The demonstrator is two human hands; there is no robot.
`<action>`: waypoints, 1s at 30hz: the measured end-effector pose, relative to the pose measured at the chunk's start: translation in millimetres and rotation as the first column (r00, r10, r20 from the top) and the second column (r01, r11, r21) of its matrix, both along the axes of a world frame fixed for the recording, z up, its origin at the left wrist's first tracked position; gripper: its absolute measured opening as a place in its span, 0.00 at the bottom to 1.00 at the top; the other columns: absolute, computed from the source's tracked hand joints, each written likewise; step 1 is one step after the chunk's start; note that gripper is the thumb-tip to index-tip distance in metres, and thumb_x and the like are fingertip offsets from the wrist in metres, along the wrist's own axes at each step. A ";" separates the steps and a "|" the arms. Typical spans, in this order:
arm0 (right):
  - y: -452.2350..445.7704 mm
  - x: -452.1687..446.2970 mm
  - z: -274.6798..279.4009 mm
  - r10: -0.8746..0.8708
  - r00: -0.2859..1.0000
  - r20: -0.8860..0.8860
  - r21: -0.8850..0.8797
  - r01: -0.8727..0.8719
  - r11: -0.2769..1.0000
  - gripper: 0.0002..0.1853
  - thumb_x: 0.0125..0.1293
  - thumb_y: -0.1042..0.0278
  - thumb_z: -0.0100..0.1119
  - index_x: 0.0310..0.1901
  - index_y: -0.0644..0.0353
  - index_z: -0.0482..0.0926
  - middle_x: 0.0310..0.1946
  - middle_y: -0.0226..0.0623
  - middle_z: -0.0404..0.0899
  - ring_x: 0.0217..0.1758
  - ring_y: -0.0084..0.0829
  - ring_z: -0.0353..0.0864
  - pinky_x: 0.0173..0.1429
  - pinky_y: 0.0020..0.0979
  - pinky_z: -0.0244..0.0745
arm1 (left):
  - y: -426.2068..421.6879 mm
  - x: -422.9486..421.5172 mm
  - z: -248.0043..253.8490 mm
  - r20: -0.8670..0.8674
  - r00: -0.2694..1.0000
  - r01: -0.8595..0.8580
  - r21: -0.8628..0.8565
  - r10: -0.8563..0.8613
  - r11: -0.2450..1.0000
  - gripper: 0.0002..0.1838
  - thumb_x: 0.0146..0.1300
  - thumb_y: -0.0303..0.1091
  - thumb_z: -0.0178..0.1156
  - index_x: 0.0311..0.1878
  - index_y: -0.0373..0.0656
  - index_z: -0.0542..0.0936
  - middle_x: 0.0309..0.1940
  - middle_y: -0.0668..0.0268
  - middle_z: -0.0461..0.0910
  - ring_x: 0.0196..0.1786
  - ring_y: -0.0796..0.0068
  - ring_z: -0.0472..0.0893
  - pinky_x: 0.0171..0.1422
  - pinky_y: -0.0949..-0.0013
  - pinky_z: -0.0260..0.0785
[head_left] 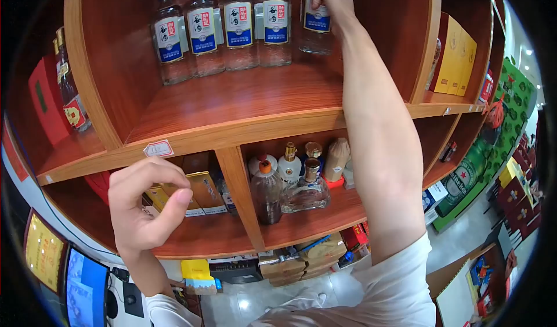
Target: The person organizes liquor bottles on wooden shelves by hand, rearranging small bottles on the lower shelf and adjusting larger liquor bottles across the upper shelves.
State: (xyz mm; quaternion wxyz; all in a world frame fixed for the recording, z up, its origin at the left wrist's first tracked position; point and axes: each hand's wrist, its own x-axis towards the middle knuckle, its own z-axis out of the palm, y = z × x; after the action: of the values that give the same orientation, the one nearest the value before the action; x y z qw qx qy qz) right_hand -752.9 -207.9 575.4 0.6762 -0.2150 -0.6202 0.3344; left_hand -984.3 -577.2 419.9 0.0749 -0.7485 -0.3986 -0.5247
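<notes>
My right hand [336,6] reaches up to the top shelf and is closed around a clear glass liquor bottle [317,34] with a white and blue label. That bottle stands upright or nearly so at the right end of a row; whether its base touches the shelf I cannot tell. To its left are several matching liquor bottles [239,28] with blue caps. My left hand [148,202] hangs in front of the lower shelf edge, loosely curled with nothing in it. Behind it are gold boxes [204,191], partly hidden by the fingers.
A wooden shelf unit [232,136] has a price tag [158,147] on its edge. Below stand a squat glass bottle [306,194] and an orange-capped bottle [267,190]. A yellow box [455,57] is at right, a monitor [87,286] at lower left. Paper bags [301,263] lie below the unit.
</notes>
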 end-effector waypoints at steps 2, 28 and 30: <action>-17.1 0.1 -1.9 -0.014 0.996 0.091 -0.027 0.017 1.000 0.14 0.33 0.75 0.56 0.29 0.64 0.77 0.27 0.41 0.80 0.27 0.35 0.80 0.33 0.37 0.78 | -0.8 -21.0 -12.5 -0.011 1.000 0.021 -0.159 -0.023 0.987 0.04 0.55 0.24 0.68 0.29 0.34 0.82 0.26 0.60 0.84 0.29 0.72 0.82 0.36 0.71 0.71; -28.7 10.4 -17.6 0.058 0.781 0.621 -0.156 0.051 0.986 0.19 0.41 0.62 0.55 0.40 0.52 0.73 0.46 0.35 0.75 0.55 0.36 0.71 0.63 0.42 0.63 | 158.2 -108.1 -168.3 -0.078 0.895 -0.406 -0.549 0.439 0.731 0.23 0.60 0.38 0.70 0.58 0.39 0.83 0.51 0.48 0.85 0.63 0.44 0.77 0.70 0.53 0.69; -59.6 14.6 -26.0 0.044 0.758 0.651 -0.069 0.001 0.998 0.19 0.39 0.61 0.56 0.38 0.51 0.72 0.46 0.35 0.74 0.56 0.35 0.69 0.63 0.40 0.61 | 163.0 -106.1 -165.5 -0.109 0.910 -0.387 -0.566 0.399 0.728 0.25 0.59 0.37 0.71 0.59 0.37 0.83 0.50 0.47 0.86 0.60 0.45 0.80 0.67 0.53 0.72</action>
State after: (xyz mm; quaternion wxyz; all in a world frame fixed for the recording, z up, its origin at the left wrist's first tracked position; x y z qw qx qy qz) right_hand -738.3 -267.5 549.3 0.4070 -0.3325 -0.8079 0.2666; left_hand -1090.3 -414.3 254.4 -0.0497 -0.6288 -0.6880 -0.3589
